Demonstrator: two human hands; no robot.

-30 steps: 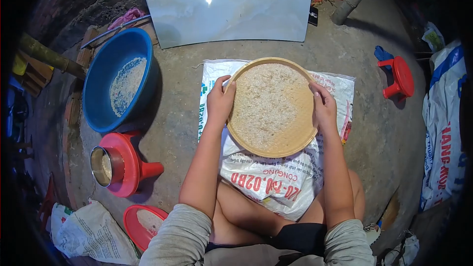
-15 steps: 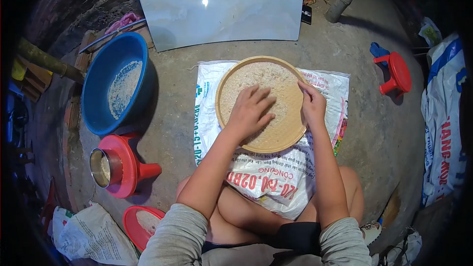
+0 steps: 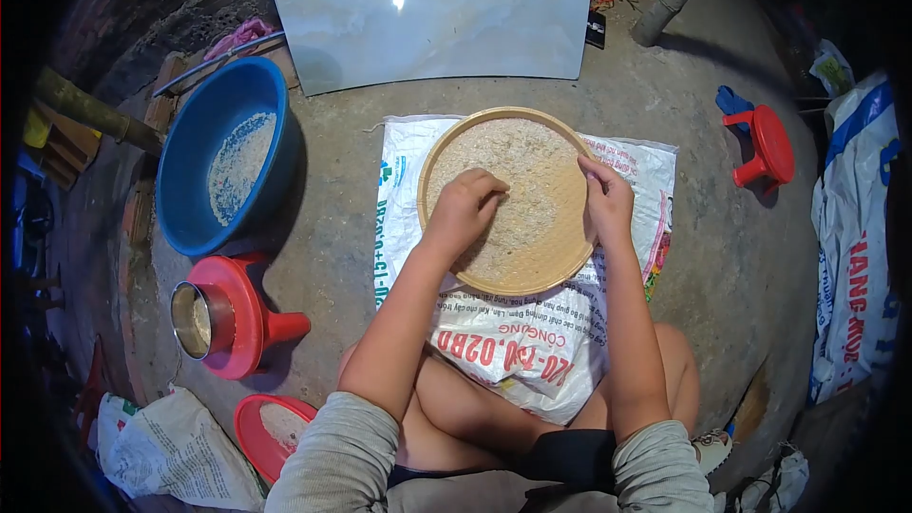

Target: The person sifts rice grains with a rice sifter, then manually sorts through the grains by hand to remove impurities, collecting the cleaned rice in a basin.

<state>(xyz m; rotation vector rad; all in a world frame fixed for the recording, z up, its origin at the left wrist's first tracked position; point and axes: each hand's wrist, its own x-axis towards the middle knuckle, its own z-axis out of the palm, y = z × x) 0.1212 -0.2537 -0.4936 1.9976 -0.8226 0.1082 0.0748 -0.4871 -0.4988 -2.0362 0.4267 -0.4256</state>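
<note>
A round, shallow wooden tray [image 3: 570, 228] holds a spread of pale grain that looks like rice [image 3: 527, 157]. It rests over a white printed sack [image 3: 513, 347] in front of my crossed legs. My right hand [image 3: 608, 198] grips the tray's right rim, thumb on the inside and fingers wrapped around the edge. Over the left part of the tray, my left hand [image 3: 465, 212] is closed, its fingertips drawn together at the grain near the middle. Whatever lies between those fingertips is too small to make out. Bare tray bottom shows on the right side.
At left stand a blue basin [image 3: 180, 180] with grain and a red stool [image 3: 242, 347] bearing a metal container [image 3: 217, 315]. A red bowl [image 3: 249, 427] sits lower left. Another red stool [image 3: 771, 144] and a large sack [image 3: 855, 256] are at right; a glossy slab [image 3: 427, 28] lies ahead.
My left hand has gone from spread fingers over the grain to a closed pinch, slightly further left. My right hand keeps its hold on the rim.
</note>
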